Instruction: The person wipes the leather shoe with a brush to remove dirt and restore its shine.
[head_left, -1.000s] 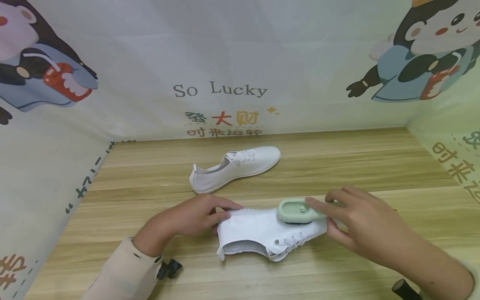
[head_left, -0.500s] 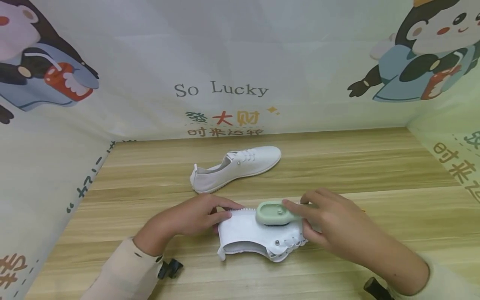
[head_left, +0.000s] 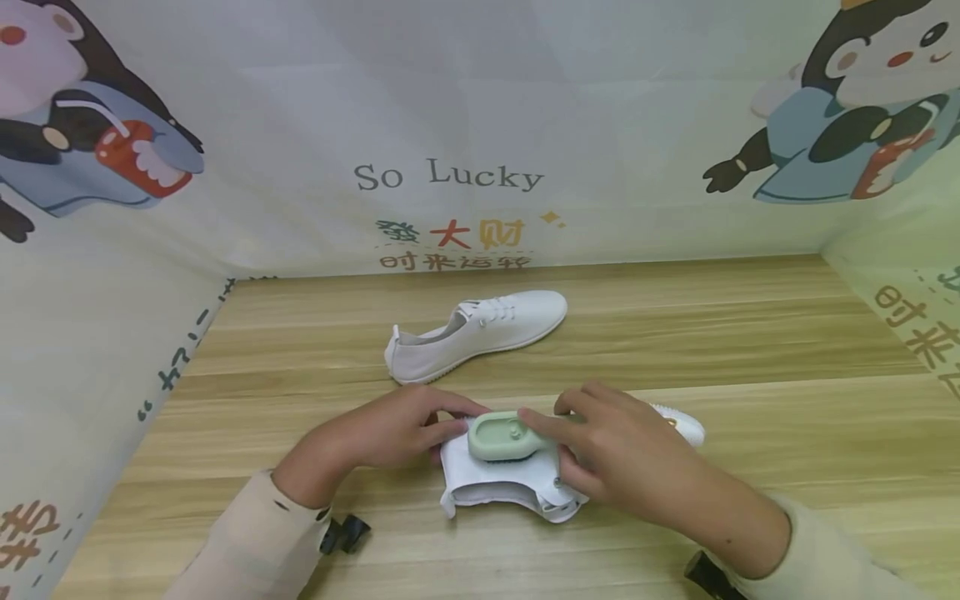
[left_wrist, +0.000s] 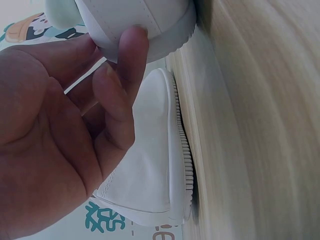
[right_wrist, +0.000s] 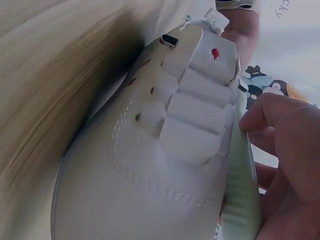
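A white lace-up shoe (head_left: 463, 473) lies on its side at the near middle of the table, its opening facing me. My left hand (head_left: 397, 427) holds it at the heel, and the left wrist view shows fingers against the heel (left_wrist: 132, 22) and sole edge. In my right hand (head_left: 626, 450) is a pale green brush (head_left: 502, 437), laid against the shoe's upturned side close to the heel. Its bristles are mostly hidden beneath it. My right hand covers the shoe's middle in the head view, while the toe shows beyond it. The right wrist view shows laces (right_wrist: 195, 110) beside the brush handle (right_wrist: 242, 185).
Behind the held shoe, a second white shoe (head_left: 517, 323) stands upright on the wood-grain table (head_left: 750, 333). Printed white sheeting (head_left: 465, 100) encloses the table at the back and both sides.
My right hand has slid the brush leftward along the shoe, from near the toe to near the heel. My left hand keeps its hold on the heel, and the second shoe stays put.
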